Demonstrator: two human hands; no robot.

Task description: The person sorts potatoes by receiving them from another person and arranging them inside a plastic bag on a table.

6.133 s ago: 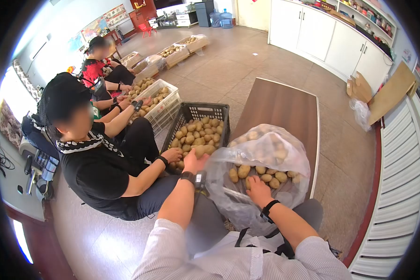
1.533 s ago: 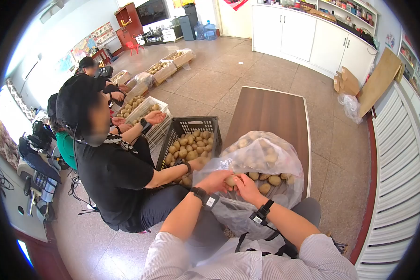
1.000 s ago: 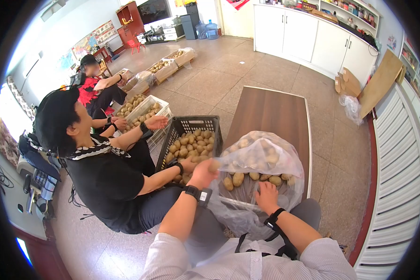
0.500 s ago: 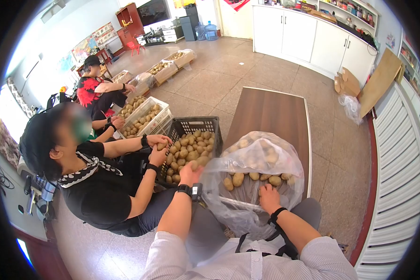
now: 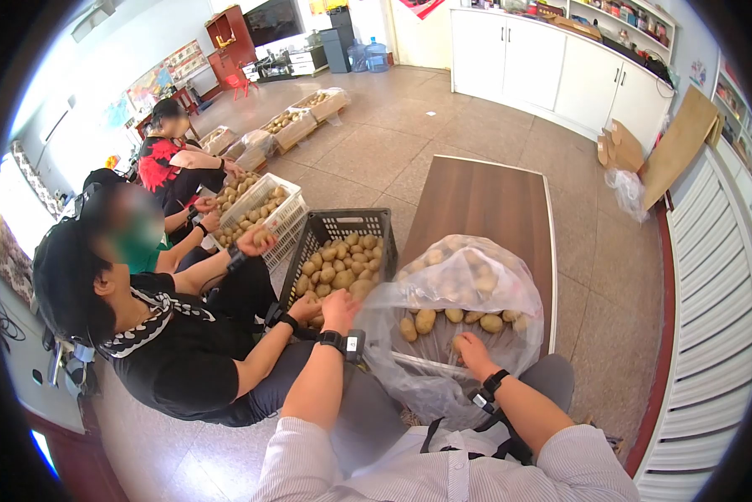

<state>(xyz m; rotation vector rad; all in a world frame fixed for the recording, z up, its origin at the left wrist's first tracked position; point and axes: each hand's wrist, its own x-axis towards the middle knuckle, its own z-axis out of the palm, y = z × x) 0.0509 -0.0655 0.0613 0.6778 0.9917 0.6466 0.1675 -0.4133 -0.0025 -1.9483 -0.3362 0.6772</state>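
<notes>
My left hand [image 5: 339, 312] is at the near right corner of a black plastic crate [image 5: 342, 219] filled with potatoes [image 5: 340, 260]. Its fingers bend down by a large potato [image 5: 361, 289], and their tips are hidden, so I cannot tell whether they grip anything. In the mouth of a clear plastic bag [image 5: 510, 276], my right hand [image 5: 478, 356] has its fingers closed around a potato [image 5: 458, 343]. Several more potatoes [image 5: 424, 321] lie in a row behind it in the bag, and others show through the film.
The bag rests on a brown board with pale edges [image 5: 485, 201]. On my left a co-worker in black [image 5: 175, 360] holds a potato [image 5: 263, 239] and reaches to the crate. Two people sit beyond, beside white crates [image 5: 288, 209]. White cabinets [image 5: 535, 67] line the back; a ribbed white radiator [image 5: 702, 335] is right.
My right hand has shifted slightly left and a potato now shows in its fingers. My left hand has barely moved. The co-worker's hands have parted, one lifting a potato away from the crate.
</notes>
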